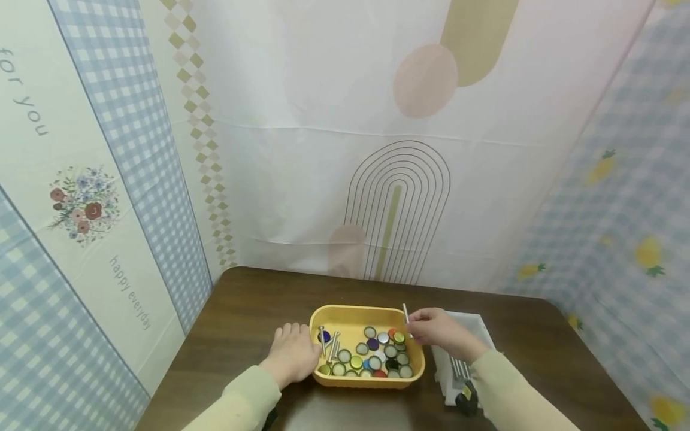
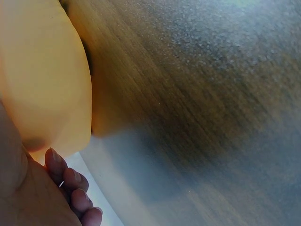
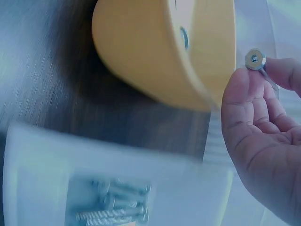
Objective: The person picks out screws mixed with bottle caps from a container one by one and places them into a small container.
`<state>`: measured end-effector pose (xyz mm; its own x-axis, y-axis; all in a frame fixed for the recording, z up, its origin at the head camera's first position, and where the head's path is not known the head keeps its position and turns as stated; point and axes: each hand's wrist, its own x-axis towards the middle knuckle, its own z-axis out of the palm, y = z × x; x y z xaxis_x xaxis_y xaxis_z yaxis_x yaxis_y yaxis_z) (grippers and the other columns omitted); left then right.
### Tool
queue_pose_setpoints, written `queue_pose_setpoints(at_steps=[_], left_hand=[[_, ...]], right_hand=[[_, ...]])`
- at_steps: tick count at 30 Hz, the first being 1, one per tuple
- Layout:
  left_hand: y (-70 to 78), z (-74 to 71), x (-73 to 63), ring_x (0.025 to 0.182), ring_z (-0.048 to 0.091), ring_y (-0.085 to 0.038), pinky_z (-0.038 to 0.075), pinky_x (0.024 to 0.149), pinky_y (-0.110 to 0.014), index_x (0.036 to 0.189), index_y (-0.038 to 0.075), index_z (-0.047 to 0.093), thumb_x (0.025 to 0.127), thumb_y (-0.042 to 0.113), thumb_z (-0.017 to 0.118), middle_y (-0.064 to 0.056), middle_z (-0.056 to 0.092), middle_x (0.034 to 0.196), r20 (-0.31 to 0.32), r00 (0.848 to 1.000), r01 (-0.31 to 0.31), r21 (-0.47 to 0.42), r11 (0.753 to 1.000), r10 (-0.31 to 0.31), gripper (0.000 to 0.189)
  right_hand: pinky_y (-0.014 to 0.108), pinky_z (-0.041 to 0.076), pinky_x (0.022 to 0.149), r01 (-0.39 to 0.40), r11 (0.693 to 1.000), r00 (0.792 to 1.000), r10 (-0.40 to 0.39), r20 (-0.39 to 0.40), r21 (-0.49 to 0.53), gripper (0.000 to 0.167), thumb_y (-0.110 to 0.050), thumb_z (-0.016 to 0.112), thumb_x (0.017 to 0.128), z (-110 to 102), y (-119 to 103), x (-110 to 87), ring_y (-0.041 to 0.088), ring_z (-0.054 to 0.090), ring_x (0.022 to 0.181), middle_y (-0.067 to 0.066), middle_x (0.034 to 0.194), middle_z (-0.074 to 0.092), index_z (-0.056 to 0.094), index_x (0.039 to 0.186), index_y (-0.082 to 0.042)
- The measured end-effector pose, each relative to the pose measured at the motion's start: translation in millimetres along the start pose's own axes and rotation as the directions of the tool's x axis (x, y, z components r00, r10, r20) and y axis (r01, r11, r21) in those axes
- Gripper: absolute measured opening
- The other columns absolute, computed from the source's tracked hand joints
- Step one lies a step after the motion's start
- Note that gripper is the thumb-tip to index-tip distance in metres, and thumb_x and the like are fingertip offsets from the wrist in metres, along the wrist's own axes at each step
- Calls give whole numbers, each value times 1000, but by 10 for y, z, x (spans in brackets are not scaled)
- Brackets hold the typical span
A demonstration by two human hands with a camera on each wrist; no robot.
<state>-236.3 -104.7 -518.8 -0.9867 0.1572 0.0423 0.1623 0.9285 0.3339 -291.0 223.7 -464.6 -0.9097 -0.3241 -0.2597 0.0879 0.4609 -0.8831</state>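
Observation:
In the head view my right hand (image 1: 439, 328) pinches a silver bolt (image 1: 406, 314) upright at the right end of a yellow plastic basin (image 1: 353, 313). The right wrist view shows the bolt's round head (image 3: 255, 60) between thumb and fingertips. My left hand (image 1: 295, 353) rests against the basin's left end, its fingers pointing forward. In the left wrist view those fingers (image 2: 73, 181) lie loosely beside the basin wall (image 2: 47, 80). Several bottle caps (image 1: 374, 362) are spread over the basin's middle and right, and several bolts (image 1: 333, 347) lie at its left.
A white tray (image 1: 441, 365) stands right of the basin, partly under my right forearm, with several bolts (image 3: 115, 207) inside. The brown wooden table (image 1: 259, 293) reaches back to a patterned cloth (image 1: 291, 179), with more cloth hanging on both sides.

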Motion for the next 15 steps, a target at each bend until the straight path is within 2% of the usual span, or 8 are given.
queue_pose_setpoints(at_steps=[7,12,15], left_hand=[[-2,-6,-4,89,41,-30,32,86,-50,101,-3,54,92,34,50,-13,49,90,9,1000,-3,-2,1000,3,38],[-2,-20,-7,88,41,-29,33,84,-49,98,-3,54,92,32,50,-12,48,88,8,1000,-6,2,1000,6,36],[-2,-18,-1,88,41,-29,33,84,-49,99,-3,54,93,33,50,-12,47,88,11,1000,-8,5,1000,8,36]], right_hand=[[41,51,85,-21,1000,995,22,-94,9,38,-21,61,94,-311,158,-182,33,63,101,21,113,62,55,116,10],[41,51,85,-69,998,986,66,-155,-13,43,-23,62,94,-454,254,-263,28,64,101,18,116,62,55,122,8],[41,51,84,-88,996,979,83,-184,-22,39,-22,62,93,-504,301,-292,26,64,98,15,112,63,58,119,7]])
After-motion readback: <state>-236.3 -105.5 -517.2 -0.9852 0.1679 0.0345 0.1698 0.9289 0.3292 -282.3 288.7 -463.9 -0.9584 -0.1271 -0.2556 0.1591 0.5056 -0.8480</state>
